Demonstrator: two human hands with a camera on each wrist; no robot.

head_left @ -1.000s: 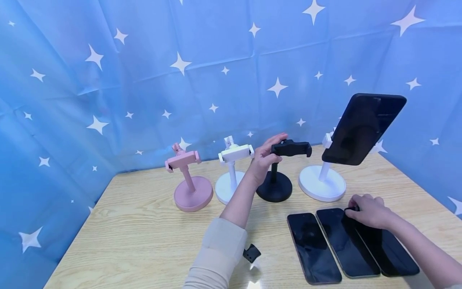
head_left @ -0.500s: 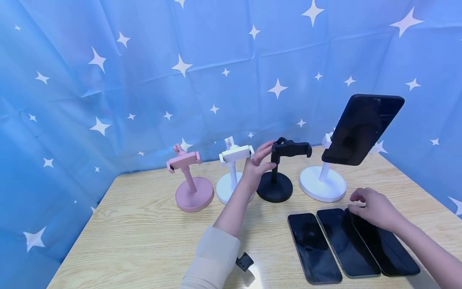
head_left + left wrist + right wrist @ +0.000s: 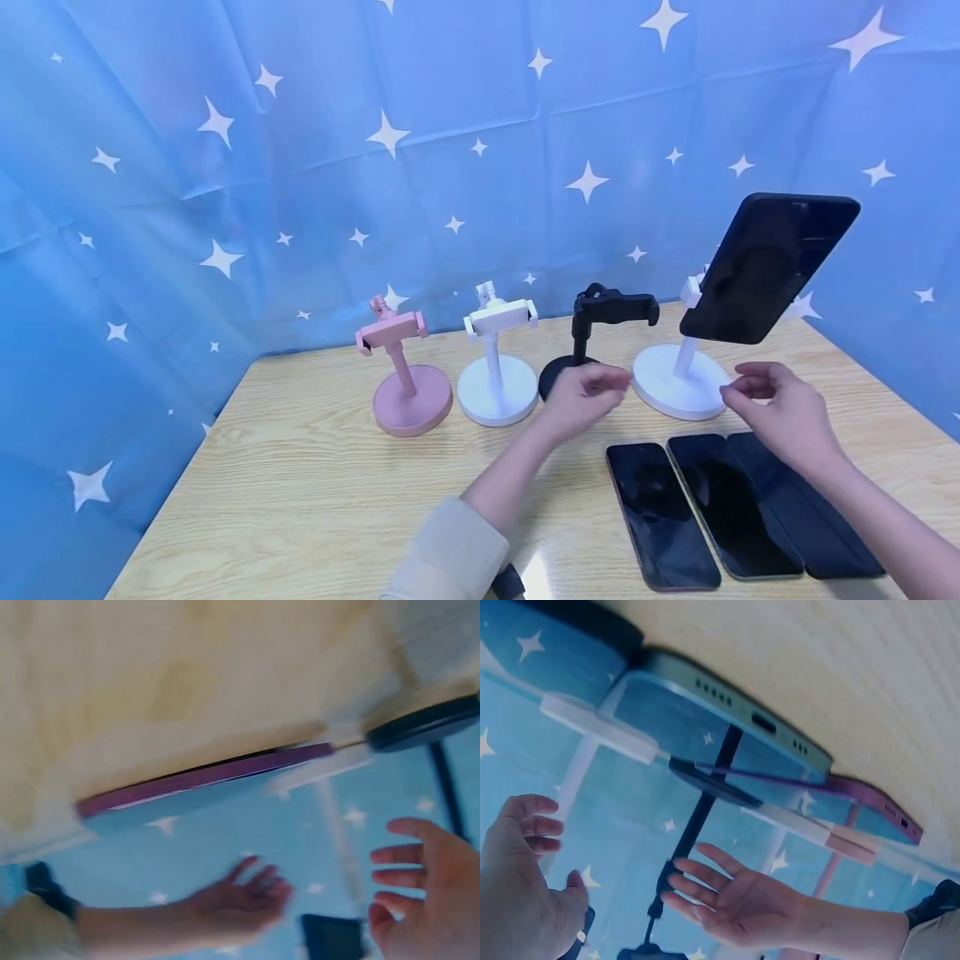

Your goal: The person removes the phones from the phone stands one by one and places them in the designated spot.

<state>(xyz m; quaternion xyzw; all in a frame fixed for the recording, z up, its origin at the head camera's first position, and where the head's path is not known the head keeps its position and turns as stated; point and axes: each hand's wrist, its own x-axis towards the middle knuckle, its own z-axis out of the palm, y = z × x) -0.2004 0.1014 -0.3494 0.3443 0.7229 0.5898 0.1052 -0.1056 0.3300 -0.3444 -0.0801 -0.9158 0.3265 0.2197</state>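
My left hand [image 3: 588, 400] hovers in front of the black phone stand [image 3: 615, 308], its fingers loosely bent around nothing; it overlaps the stand's base in the head view. Over the top end of the rightmost phone [image 3: 817, 525] is my right hand [image 3: 783, 412], with thumb and fingers apart and nothing between them. Two more dark phones, a left one [image 3: 663, 517] and a middle one [image 3: 731, 504], lie beside it, screens up. The right wrist view, upside down, shows a green phone edge [image 3: 750, 724] with its port and a purple-edged phone [image 3: 877, 802].
A white stand [image 3: 678, 383] at the right back bears a large black phone [image 3: 772, 267], tilted. Left of the black stand are another white stand [image 3: 497, 392] and a pink stand [image 3: 412, 400], their clamps without phones. A blue star-printed curtain [image 3: 322, 108] hangs behind the wooden table [image 3: 300, 500].
My left hand has let go of the black stand's clamp and moved down and right, toward me. My right hand has lifted off the rightmost phone and risen slightly. The stands and phones stay put.
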